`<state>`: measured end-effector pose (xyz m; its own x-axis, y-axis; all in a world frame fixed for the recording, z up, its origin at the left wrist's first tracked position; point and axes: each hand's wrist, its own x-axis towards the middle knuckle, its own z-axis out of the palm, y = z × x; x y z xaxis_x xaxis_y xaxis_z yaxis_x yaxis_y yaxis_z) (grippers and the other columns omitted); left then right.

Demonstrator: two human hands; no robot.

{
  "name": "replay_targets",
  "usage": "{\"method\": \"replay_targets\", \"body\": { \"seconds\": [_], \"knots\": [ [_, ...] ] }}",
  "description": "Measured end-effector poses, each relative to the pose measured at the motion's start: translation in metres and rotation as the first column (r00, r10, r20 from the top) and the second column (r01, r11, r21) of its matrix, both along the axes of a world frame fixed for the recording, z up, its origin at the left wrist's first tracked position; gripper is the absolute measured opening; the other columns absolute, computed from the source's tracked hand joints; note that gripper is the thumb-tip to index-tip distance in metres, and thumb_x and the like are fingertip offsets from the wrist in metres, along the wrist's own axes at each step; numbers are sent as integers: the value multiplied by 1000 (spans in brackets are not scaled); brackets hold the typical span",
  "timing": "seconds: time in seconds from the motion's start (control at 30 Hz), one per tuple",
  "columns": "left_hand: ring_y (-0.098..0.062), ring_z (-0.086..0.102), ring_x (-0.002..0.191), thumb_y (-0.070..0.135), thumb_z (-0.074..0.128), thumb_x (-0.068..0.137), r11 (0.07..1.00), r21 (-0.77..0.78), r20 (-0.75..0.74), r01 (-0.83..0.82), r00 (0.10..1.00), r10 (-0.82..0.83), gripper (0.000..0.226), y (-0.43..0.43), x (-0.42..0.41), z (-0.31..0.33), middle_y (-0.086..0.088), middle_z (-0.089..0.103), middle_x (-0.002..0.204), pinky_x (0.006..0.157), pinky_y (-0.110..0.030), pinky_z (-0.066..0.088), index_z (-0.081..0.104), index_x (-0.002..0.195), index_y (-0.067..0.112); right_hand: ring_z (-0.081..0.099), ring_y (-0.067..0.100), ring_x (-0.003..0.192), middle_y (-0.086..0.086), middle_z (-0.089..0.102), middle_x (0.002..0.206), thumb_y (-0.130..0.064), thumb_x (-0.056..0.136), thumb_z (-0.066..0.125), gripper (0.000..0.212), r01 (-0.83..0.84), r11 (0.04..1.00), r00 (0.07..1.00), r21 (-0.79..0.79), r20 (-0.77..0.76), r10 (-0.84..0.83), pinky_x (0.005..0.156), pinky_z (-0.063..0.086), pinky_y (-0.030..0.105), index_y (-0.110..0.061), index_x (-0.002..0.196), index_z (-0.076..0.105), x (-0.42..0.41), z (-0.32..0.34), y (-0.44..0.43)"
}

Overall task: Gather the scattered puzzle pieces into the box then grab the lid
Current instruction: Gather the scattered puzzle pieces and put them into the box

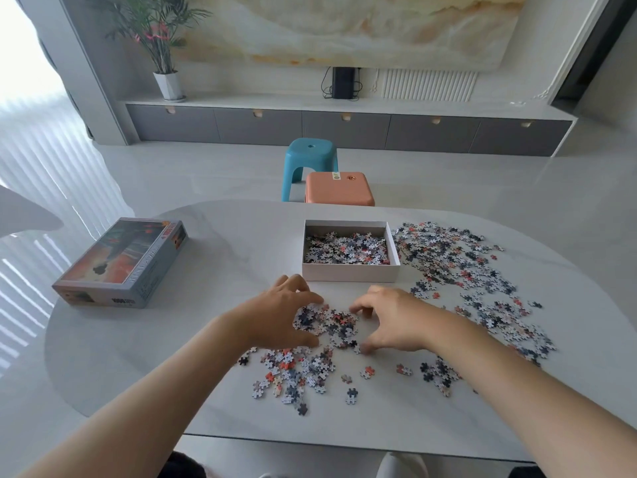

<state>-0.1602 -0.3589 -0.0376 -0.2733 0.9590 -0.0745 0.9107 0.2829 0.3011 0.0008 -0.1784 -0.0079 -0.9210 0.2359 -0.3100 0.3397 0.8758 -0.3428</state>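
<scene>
left hand [282, 312]: palm down on the table, fingers and thumb curved round the left side of the pile, touching it.
right hand [389, 322]: mirrors it, with fingers and thumb hooked round the right side of the same pile. Fingertips are on the tabletop.
pile [327, 324]: small heap of flat, knobbly cardboard bits between the two hands, in grey, white, navy and coral. It sits just in front of the box.
box [350, 270]: shallow white cardboard tray, rectangular with matte walls, open on top. Centre of table, beyond the hands. A thin jumbled layer already covers its floor.
pieces [475, 281]: wide loose spread right of the box, starting beside its right wall and running towards the right table edge. Mostly a single layer.
near scatter [293, 370]: thinner patch nearer the person than the pile (some strays lie apart from it).
lid [120, 263]: printed glossy cardboard, rectangular, lying flat at the table's left and well apart from the box. Picture side up.
table [206, 339]: rounded oval top, smooth pale stone look.
blue stool [310, 157]: moulded plastic, on the floor past the table.
orange stool [339, 188]: plastic, square seat, just beside the blue one.
cabinet [344, 127]: long, low and grey, along the far wall.
plant [162, 36]: leafy, in a white pot on the cabinet's left end.
</scene>
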Motion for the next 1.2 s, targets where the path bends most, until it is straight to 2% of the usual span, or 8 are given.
{"method": "replay_targets", "body": {
  "seconds": [0.2, 0.4, 0.47, 0.53, 0.73, 0.93, 1.07, 1.2],
  "knots": [
    [-8, 48, 102, 51, 67, 81, 998, 65, 45, -17, 999, 14, 51, 10, 2, 0, 9, 46, 109, 97, -30, 44, 55, 128, 34, 61, 11, 92, -6, 66, 102, -35, 82, 77, 39, 73, 994, 984, -79, -159, -85, 83, 51, 27, -26, 118, 68, -13, -12, -12],
    [-9, 38, 117, 64, 61, 76, 999, -7, -38, -33, 999, 33, 77, 1, -3, 10, 9, 43, 125, 99, -30, 41, 41, 142, 30, 48, 18, 116, -1, 39, 135, -44, 84, 64, 71, 41, 998, 997, -38, -65, -43, 96, 43, 31, -25, 148, 36, -17, -7, -15],
    [-10, 38, 116, 62, 62, 76, 997, -65, -67, -30, 997, 25, 76, -3, -4, 12, 7, 40, 125, 97, -30, 43, 39, 142, 32, 43, 20, 127, -3, 28, 144, -57, 77, 68, 92, 16, 999, 1000, -36, 10, -16, 100, 42, 34, -27, 153, 24, -16, -6, -19],
    [-9, 44, 106, 53, 65, 80, 998, -54, -24, -43, 999, 42, 66, -2, -3, 11, 8, 43, 119, 94, -30, 45, 44, 140, 33, 43, 19, 128, -3, 30, 141, -63, 71, 74, 101, 13, 999, 1000, -37, 17, -12, 103, 41, 35, -27, 152, 26, -17, -8, -24],
    [-10, 56, 88, 36, 70, 82, 997, 32, 82, -76, 994, 74, 39, 10, 3, 7, 8, 50, 107, 86, -30, 49, 63, 119, 29, 53, 19, 110, -2, 48, 118, -39, 77, 80, 60, 88, 989, 985, -119, -137, -104, 96, 45, 34, -27, 131, 58, -29, -18, -31],
    [-8, 58, 79, 26, 71, 81, 985, 120, 130, -128, 985, 112, 17, 15, 6, 4, 7, 54, 99, 80, -27, 51, 70, 98, 25, 62, 8, 74, -6, 66, 91, -25, 80, 80, 22, 165, 965, 952, -204, -224, -210, 58, 40, 12, -24, 101, 74, -33, -18, -29],
    [-7, 58, 80, 27, 72, 82, 975, 127, 157, -183, 974, 162, 12, 17, 3, 10, 8, 59, 93, 79, -24, 50, 70, 93, 25, 64, 9, 82, -7, 72, 92, -26, 83, 78, 18, 204, 948, 937, -246, -231, -262, 62, 41, 15, -24, 100, 76, -34, -16, -21],
    [-5, 62, 79, 32, 74, 81, 964, 131, 194, -233, 959, 206, 11, 25, -2, 19, 11, 64, 91, 78, -26, 54, 72, 89, 25, 58, -4, 57, -10, 70, 86, -25, 84, 77, 12, 195, 947, 935, -257, -244, -258, 54, 39, 10, -23, 95, 75, -35, -4, -11]
  ]
}}
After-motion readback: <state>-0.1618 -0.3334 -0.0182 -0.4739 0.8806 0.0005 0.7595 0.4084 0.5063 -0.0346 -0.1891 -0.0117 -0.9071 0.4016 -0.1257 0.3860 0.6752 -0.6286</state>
